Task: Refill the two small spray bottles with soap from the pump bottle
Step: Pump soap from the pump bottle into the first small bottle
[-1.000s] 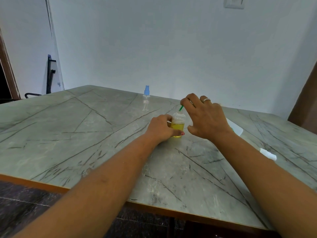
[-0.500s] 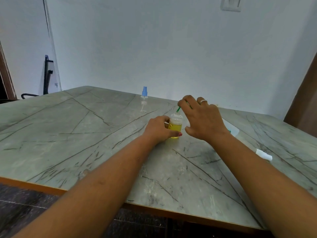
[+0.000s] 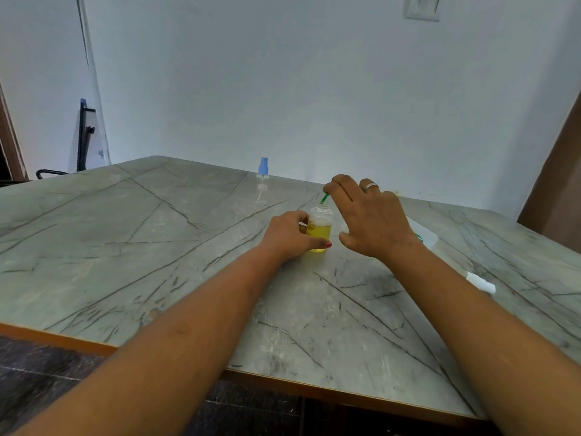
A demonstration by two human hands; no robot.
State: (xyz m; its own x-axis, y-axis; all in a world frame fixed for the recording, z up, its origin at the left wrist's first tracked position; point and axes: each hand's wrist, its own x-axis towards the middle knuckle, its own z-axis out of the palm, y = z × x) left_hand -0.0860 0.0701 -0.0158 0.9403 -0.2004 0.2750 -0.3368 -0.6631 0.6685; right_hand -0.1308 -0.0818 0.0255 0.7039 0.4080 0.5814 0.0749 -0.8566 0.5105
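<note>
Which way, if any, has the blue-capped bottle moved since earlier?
No. The blue-capped bottle stands at the same spot against the veins of the table.

Open on the left and near; blocked at centre and right.
Free run over the left half of the bench [image 3: 125, 247]. Barred at centre by the left hand [image 3: 289, 236] gripping the small open bottle [image 3: 319, 229] and the right hand [image 3: 367, 218] pinching a green tube [image 3: 323, 198] over its mouth. Far behind, an upright blue-capped spray bottle [image 3: 262, 180], well apart. Narrowed on the right by a white spray head [image 3: 481, 283] lying flat.
</note>
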